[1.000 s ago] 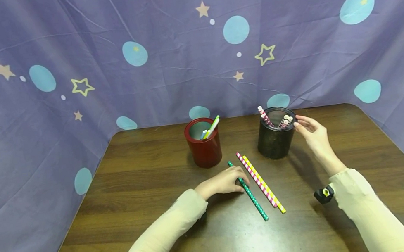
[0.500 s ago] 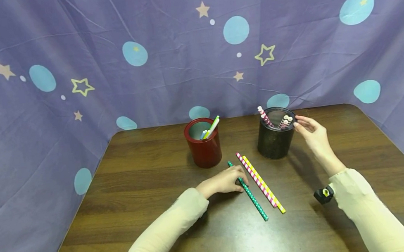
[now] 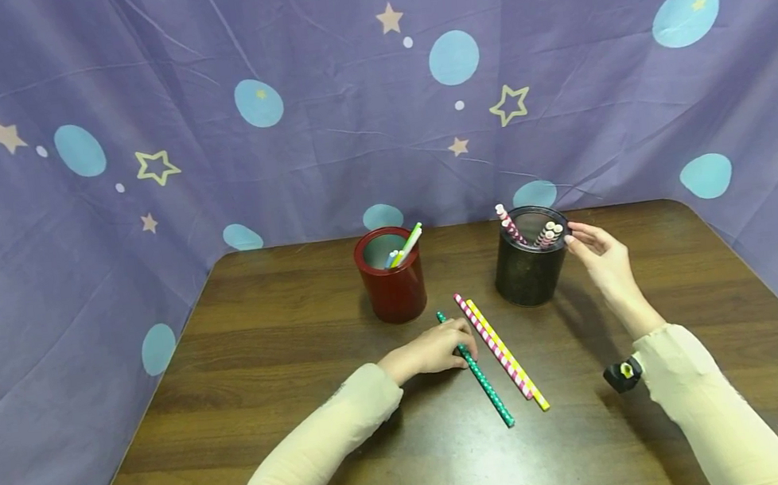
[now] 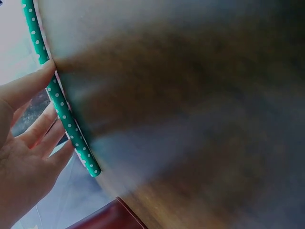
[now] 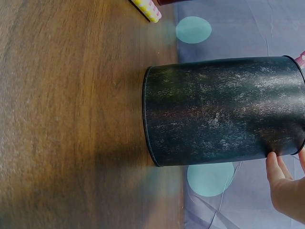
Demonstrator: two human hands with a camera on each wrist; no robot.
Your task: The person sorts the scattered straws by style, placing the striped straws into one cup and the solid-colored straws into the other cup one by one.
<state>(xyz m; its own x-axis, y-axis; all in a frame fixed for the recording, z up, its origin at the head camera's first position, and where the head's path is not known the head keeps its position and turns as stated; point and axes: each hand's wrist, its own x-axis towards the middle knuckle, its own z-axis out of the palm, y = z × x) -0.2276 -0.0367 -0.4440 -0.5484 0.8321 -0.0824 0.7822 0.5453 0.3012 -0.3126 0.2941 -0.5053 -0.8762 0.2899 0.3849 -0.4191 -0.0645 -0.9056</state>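
My left hand (image 3: 437,347) pinches a green paper straw with white dots (image 3: 484,384) between thumb and fingers. In the left wrist view the thumb crosses over this straw, with the other fingers behind it. Beside it on the table, a pink-and-white striped straw (image 3: 493,347) and a yellow-and-white one (image 3: 529,381) lie close together. My right hand (image 3: 604,258) holds the right side of a black cup (image 3: 530,278) near the rim; in the right wrist view fingertips (image 5: 272,158) touch its wall. Several patterned straws (image 3: 550,234) stand inside.
A dark red cup (image 3: 397,296) stands left of the black one, with several green, yellow and blue straws (image 3: 407,245) leaning in it. Both cups are near the back edge of the wooden table (image 3: 245,371). A purple patterned curtain (image 3: 320,146) hangs behind.
The green straw has shifted slightly to the left along with the left hand's fingers. My right hand and the black cup look unchanged.
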